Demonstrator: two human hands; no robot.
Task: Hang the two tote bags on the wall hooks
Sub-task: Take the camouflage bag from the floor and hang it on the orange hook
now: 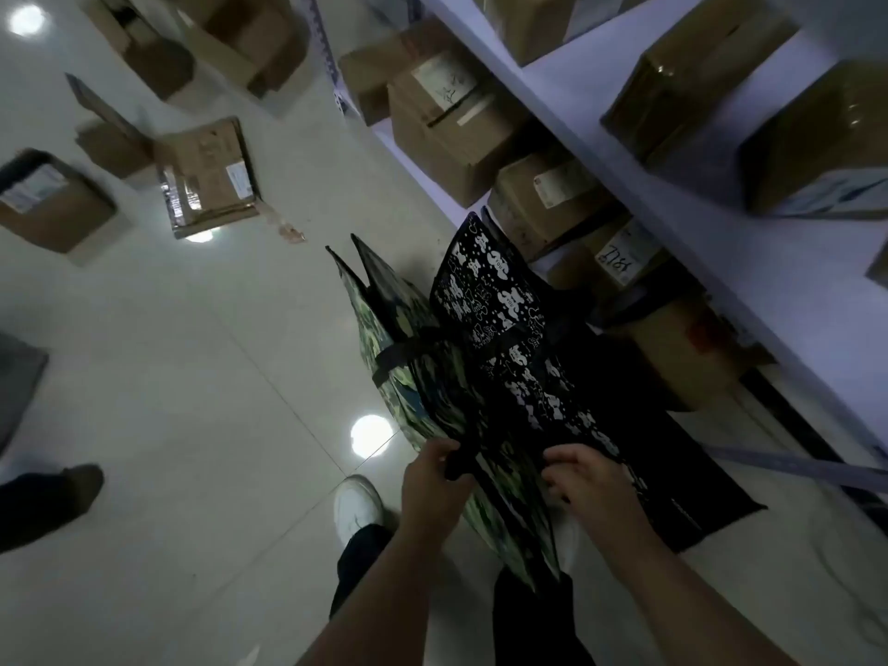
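Two tote bags stand on the floor in front of me, pressed together. The green camouflage tote bag point(384, 329) is on the left. To its right is the black tote bag with white cartoon print point(495, 300). My left hand point(435, 478) is closed around a black strap at the top of the camouflage bag. My right hand point(584, 478) pinches the top edge of the black printed bag. No wall hooks are in view.
A white shelving unit point(672, 194) loaded with cardboard boxes point(451, 113) runs along the right. More boxes point(206, 175) lie on the tiled floor at left. Another person's dark shoe point(72, 487) is at the left edge. My white shoe point(358, 507) stands beside the bags.
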